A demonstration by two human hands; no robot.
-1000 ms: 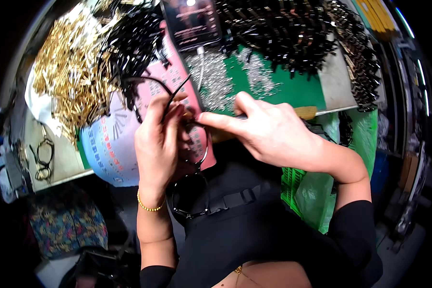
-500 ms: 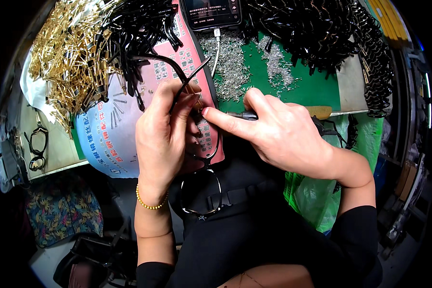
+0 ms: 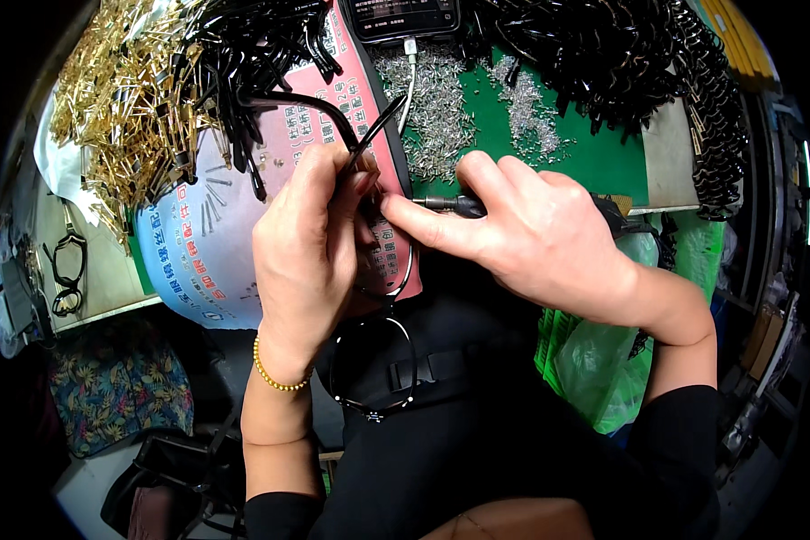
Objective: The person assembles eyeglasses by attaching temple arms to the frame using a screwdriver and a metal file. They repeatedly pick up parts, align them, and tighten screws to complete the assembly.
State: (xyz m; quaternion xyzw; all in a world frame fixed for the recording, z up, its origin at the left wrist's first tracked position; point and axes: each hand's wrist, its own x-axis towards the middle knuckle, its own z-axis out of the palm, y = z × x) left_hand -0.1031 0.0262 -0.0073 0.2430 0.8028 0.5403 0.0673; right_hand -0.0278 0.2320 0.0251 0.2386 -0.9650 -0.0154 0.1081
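Closed around a pair of black-framed glasses (image 3: 332,110) near the hinge is my left hand (image 3: 308,238). One rim of the glasses hangs below that hand, in front of my dark clothing, while the temple arms stick up past the fingers. My right hand (image 3: 535,238) grips a dark screwdriver (image 3: 463,205) whose metal shaft points left toward the hinge. Its index finger is stretched out beside the left fingertips. The tip of the screwdriver and the hinge are hidden between my hands.
Gold temple pieces (image 3: 121,117) and black temple arms (image 3: 243,67) are heaped at the far left, with more black parts (image 3: 585,54) at the far right. Tiny silver screws (image 3: 432,117) lie on a green mat (image 3: 594,171) beside a plugged-in phone (image 3: 405,20). Another glasses frame (image 3: 69,261) lies left.
Both hands stay together at the glasses, with only a slight shift. The hanging rim has swung a little to the left and down. More of the screwdriver's metal shaft shows now.
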